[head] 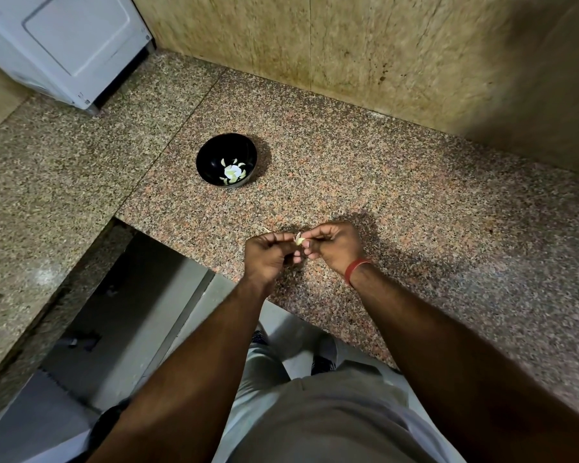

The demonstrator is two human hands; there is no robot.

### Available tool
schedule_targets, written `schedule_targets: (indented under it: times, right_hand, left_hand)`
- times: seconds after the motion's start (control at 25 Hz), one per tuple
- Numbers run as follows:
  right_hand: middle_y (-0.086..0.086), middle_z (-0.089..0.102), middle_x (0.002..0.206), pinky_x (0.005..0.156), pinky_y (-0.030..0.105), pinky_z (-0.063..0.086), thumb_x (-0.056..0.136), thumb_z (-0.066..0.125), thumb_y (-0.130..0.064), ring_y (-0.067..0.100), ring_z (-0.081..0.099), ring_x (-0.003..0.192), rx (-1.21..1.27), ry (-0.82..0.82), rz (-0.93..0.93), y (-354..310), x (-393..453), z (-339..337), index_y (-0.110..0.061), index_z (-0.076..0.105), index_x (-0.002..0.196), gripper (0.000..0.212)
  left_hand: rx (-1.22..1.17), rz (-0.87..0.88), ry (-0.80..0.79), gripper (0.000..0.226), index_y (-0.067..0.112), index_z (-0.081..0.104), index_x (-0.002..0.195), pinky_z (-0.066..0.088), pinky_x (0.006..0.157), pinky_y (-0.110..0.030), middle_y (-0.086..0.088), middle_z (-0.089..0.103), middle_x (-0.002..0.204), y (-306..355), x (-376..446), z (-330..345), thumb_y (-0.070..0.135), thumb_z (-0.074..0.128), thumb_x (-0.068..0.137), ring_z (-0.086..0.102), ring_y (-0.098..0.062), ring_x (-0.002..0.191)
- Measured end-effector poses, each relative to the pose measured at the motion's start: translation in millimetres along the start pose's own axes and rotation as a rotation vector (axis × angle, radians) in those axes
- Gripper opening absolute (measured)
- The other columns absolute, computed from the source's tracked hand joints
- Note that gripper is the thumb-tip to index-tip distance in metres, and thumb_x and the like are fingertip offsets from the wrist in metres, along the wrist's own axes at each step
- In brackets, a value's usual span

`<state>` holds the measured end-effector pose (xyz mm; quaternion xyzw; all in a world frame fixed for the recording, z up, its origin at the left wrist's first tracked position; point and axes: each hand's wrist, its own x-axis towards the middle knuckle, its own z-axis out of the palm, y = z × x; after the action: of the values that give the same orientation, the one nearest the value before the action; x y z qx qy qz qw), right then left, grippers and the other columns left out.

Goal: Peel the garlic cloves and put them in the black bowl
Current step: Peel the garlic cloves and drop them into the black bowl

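1. Garlic clove (299, 240) held between both hands, above the near part of the speckled granite countertop (398, 202), close to its front edge.
2. Left hand (268, 257): fingers curled inward, thumb and fingertips pinching the left side of the clove. Whether skin or flesh is gripped, cannot tell.
3. Right hand (336, 247): fingers curled, tips pinching the clove's right side; lower fingers tucked under. Red band (355, 269) round the right wrist.
4. Pale flake of skin standing up off the clove's top, between the two thumbs.
5. Black bowl (227, 160) further back on the counter, well apart from the hands, upright. Inside: several pale garlic cloves (232, 172) gathered near the bottom on the near-right side.
6. Small scraps of papery skin (268, 230) on the counter just left of and beneath the hands; blurred, count unclear.
7. White appliance (64, 45) at far left corner of the counter, against the tan stone wall (365, 51).
8. Counter cut back at lower left; grey floor (131, 312) below. Grey shirt and light trousers at the bottom of the view.
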<state>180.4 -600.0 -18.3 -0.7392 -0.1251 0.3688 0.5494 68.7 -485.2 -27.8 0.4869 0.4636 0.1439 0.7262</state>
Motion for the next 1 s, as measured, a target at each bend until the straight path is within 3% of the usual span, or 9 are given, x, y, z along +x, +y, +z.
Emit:
schedule_targets:
  times: [0.24, 0.4, 0.52, 0.68, 0.84, 1.0]
  right_hand:
    - [0.016, 0.077, 0.082, 0.061, 0.032, 0.064, 0.085, 0.077, 0.006, 0.017, 0.07, 0.062, 0.031, 0.028, 0.023, -3, 0, 3, -0.001, 0.076, 0.092, 0.01]
    - [0.015, 0.077, 0.08, 0.062, 0.037, 0.065, 0.083, 0.077, 0.006, 0.024, 0.073, 0.066, 0.143, 0.043, 0.086, -3, 0, 2, -0.003, 0.076, 0.09, 0.011]
    - [0.016, 0.077, 0.08, 0.058, 0.035, 0.064, 0.083, 0.077, 0.007, 0.024, 0.073, 0.064, 0.217, 0.052, 0.138, -4, 1, 1, 0.002, 0.075, 0.092, 0.011]
    - [0.015, 0.077, 0.078, 0.056, 0.034, 0.063, 0.084, 0.076, 0.007, 0.025, 0.073, 0.064, 0.208, 0.048, 0.159, -6, 4, 0, 0.001, 0.076, 0.091, 0.009]
    - [0.014, 0.077, 0.082, 0.057, 0.032, 0.063, 0.084, 0.076, 0.007, 0.023, 0.074, 0.065, 0.174, 0.065, 0.108, -6, 5, -1, 0.001, 0.075, 0.094, 0.012]
    - [0.015, 0.077, 0.086, 0.058, 0.032, 0.063, 0.085, 0.075, 0.008, 0.022, 0.074, 0.065, 0.133, 0.052, 0.077, -7, 5, 1, 0.004, 0.074, 0.098, 0.014]
  left_hand:
    - [0.14, -0.005, 0.012, 0.02, -0.006, 0.07, 0.101, 0.059, 0.058, -0.032, -0.029, 0.072, 0.096, -5, 6, 1, -0.017, 0.069, 0.084, 0.068, -0.027, 0.066]
    - [0.214, 0.018, 0.012, 0.025, 0.001, 0.071, 0.096, 0.063, 0.071, -0.036, -0.022, 0.073, 0.099, -3, 9, 5, -0.019, 0.063, 0.086, 0.07, -0.029, 0.08]
    - [0.257, 0.042, 0.01, 0.028, 0.004, 0.071, 0.096, 0.061, 0.064, -0.031, -0.017, 0.074, 0.096, -2, 10, 6, -0.02, 0.06, 0.086, 0.07, -0.023, 0.074]
    - [0.308, 0.064, -0.013, 0.03, 0.004, 0.072, 0.099, 0.06, 0.068, -0.029, -0.016, 0.075, 0.098, -4, 11, 6, -0.019, 0.057, 0.088, 0.072, -0.023, 0.08]
    - [0.203, 0.038, -0.02, 0.021, -0.002, 0.072, 0.098, 0.061, 0.063, -0.037, -0.022, 0.075, 0.092, 1, 12, 5, -0.016, 0.065, 0.085, 0.07, -0.028, 0.07]
    - [0.152, 0.039, 0.022, 0.02, -0.004, 0.073, 0.095, 0.062, 0.065, -0.04, -0.023, 0.075, 0.094, 0, 14, 4, -0.018, 0.068, 0.082, 0.074, -0.033, 0.075]
